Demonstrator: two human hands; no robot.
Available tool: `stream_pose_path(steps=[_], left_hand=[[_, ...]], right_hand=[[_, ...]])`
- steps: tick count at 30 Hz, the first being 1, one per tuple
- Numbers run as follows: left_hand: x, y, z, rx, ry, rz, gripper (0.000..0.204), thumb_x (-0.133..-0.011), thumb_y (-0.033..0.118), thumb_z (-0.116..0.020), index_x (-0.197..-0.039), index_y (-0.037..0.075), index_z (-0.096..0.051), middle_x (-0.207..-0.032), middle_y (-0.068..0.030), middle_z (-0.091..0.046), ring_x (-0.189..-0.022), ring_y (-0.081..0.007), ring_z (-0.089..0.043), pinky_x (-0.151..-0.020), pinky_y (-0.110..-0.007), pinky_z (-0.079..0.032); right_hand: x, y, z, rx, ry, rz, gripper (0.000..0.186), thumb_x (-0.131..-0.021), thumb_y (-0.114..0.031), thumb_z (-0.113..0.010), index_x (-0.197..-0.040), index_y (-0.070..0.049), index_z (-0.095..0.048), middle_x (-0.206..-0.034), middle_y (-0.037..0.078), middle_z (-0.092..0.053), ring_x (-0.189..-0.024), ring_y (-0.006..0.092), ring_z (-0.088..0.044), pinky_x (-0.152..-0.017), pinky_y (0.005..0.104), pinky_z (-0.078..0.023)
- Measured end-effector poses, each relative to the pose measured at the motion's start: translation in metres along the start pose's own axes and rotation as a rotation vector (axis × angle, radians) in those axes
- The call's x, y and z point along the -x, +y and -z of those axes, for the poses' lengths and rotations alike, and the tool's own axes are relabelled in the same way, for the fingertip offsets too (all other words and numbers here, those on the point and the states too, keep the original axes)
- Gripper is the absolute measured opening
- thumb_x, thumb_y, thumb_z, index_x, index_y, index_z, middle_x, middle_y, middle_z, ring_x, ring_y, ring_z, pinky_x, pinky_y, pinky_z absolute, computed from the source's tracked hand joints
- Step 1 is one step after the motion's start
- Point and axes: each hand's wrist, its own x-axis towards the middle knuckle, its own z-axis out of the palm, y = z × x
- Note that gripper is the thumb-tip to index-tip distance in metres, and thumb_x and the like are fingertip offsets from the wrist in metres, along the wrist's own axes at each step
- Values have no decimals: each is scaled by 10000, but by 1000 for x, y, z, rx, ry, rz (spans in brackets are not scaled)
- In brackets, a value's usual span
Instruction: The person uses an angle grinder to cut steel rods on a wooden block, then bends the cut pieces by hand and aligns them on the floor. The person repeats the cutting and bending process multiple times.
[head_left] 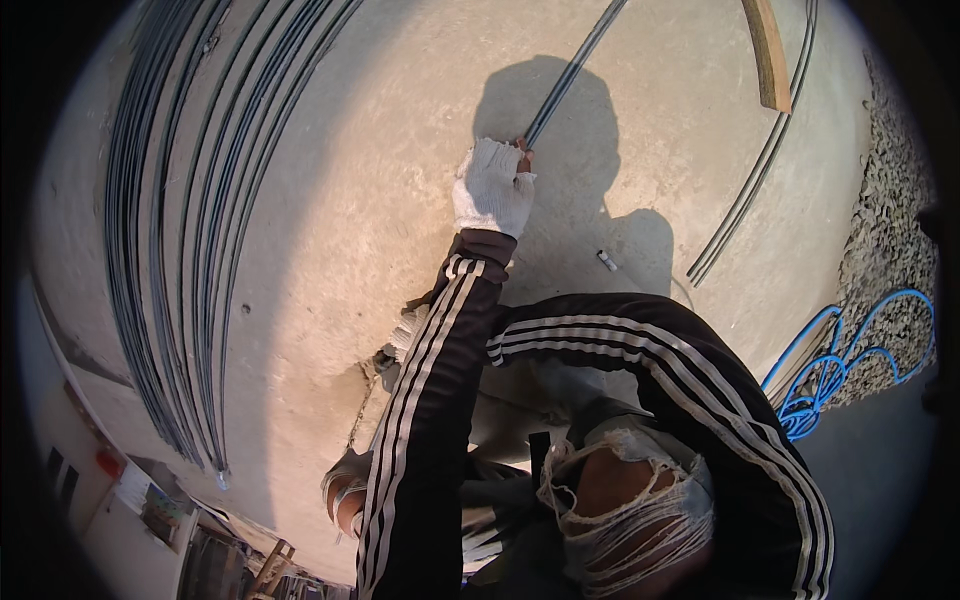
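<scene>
We grip one long, dark steel reinforcing bar [572, 72] near its close end, and it runs away from us across the pale concrete slab [330, 220] toward the top of the view. As far as we can judge, this bar is the one being handled right now, while a large bundle of similar dark steel rods [190, 250] lies in a row at our left and a pair of thin curved rods [745, 190] lies to the right, apart from it.

Our left hand [492, 188], in a white knitted work glove, is stretched well forward, the striped dark sleeve straight, its fingers closed around the bar's end. Our right hand [408, 330], also gloved in white, is mostly hidden behind the left forearm; we cannot tell whether it holds anything. We crouch low, a torn trouser knee below. A blue coiled hose [850, 355] lies at the right by the gravel.
</scene>
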Motion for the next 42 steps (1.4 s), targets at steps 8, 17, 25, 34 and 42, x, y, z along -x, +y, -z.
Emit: stream_pose_path(steps=[8, 17, 25, 34, 42], left_hand=[[2, -5, 1, -5, -54, 1, 88, -847, 133, -710, -807, 62, -679, -811, -115, -639, -826, -328, -633, -785, -458, -535], [2, -7, 2, 12, -88, -14, 121, -791, 140, -739, -879, 65, -701, -878, -110, -664, -886, -325, -649, -839, -454, -536], [-4, -1, 4, -46, 25, -74, 69, -861, 126, -765, -842, 79, -718, -784, -95, -635, -748, -310, -636, -675, -421, -535], [-2, -4, -2, -50, -3, -73, 95, -903, 137, -706, -839, 68, -704, -762, -97, -629, -764, -306, -625, -699, -427, -528], [-3, -4, 2, -50, -2, -67, 80, -881, 149, -741, -901, 72, -743, -772, -96, -642, -774, -299, -643, -698, -419, -537]], right_hand=[[43, -24, 39, -545, 248, -326, 290, -879, -268, -642, -1036, -44, -737, -968, 194, -729, -884, 332, -702, -795, 436, -574], [156, 54, 134, -832, 646, -998, 292, -823, 95, -473, -1005, -13, -674, -887, 111, -683, -864, 208, -663, -767, 336, -513], [143, 123, 153, -460, 861, -973, 191, -975, -24, -612, -1141, -23, -707, -973, 117, -720, -877, 207, -709, -741, 329, -552], [131, 135, 149, -99, 753, -824, 171, -954, -96, -698, -1108, -22, -702, -933, 147, -683, -821, 317, -686, -721, 385, -554], [126, 138, 145, -39, 750, -811, 163, -956, -77, -717, -1104, -10, -715, -894, 135, -686, -751, 242, -673, -684, 337, -537]])
